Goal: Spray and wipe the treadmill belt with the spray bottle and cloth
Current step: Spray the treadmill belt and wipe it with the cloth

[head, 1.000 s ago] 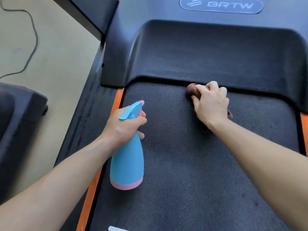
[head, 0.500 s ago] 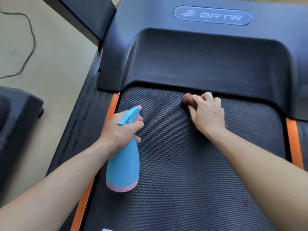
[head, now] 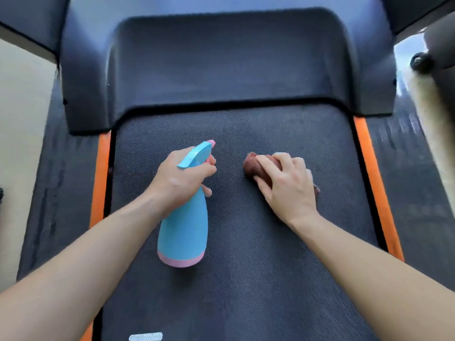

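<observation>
The dark textured treadmill belt (head: 246, 279) fills the middle of the view. My left hand (head: 181, 182) grips the neck of a light blue spray bottle (head: 183, 232) with a pink base, held upright over the belt's left half, nozzle pointing away from me. My right hand (head: 286, 187) presses a bunched brown cloth (head: 253, 166) onto the belt, fingers curled over it. Most of the cloth is hidden under the hand.
The black motor hood (head: 221, 65) rises just beyond the hands. Orange strips (head: 369, 168) and dark side rails (head: 54, 180) border the belt on both sides. Beige floor (head: 22, 119) lies at left. A blurred dark and pale object (head: 433, 77) stands at upper right.
The view has swung right and down. My right hand has drawn the cloth back from the hood's edge toward me. The bottle has shifted over the belt, closer to the cloth.
</observation>
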Demonstrator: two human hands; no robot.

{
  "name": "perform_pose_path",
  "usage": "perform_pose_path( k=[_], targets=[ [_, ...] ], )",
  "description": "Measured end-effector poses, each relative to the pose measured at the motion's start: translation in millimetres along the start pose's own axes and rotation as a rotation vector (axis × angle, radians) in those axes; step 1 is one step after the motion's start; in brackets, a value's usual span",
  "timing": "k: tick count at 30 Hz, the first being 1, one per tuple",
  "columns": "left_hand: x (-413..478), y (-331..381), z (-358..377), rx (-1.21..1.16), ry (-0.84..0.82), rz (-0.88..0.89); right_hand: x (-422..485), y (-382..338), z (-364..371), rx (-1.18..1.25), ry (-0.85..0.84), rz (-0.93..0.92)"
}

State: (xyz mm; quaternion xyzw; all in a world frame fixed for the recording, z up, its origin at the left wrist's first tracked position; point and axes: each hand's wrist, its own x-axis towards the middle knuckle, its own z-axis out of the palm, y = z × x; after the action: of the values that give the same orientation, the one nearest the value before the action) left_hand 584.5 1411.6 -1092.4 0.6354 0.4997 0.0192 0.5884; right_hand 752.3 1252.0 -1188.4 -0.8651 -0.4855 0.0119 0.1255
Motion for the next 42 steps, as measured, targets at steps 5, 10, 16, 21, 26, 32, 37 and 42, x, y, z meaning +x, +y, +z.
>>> perform_pose_path(
  k=[5,10,16,21,26,32,37,42],
  targets=[
    [-1,23,40,0.024,-0.132,-0.007,-54,33,-10,0.016,0.044,0.186],
    [-4,28,64,-0.002,-0.145,-0.033,-61,19,-5,-0.022,0.03,0.282],
    [-3,24,72,0.071,-0.174,-0.02,-68,25,-1,-0.099,0.128,0.292],
    [0,26,82,0.218,-0.209,0.015,-89,44,0,-0.089,0.16,0.497],
    [4,32,92,0.226,-0.147,0.017,-86,39,7,-0.131,0.199,0.487],
    [5,44,102,0.299,-0.079,0.067,-88,44,6,-0.102,0.208,0.445],
    [2,41,96,0.322,-0.126,0.039,-90,46,8,-0.091,0.2,0.444],
    [-7,27,87,0.342,-0.166,0.049,-96,43,4,-0.035,0.215,0.39]
  ],
)
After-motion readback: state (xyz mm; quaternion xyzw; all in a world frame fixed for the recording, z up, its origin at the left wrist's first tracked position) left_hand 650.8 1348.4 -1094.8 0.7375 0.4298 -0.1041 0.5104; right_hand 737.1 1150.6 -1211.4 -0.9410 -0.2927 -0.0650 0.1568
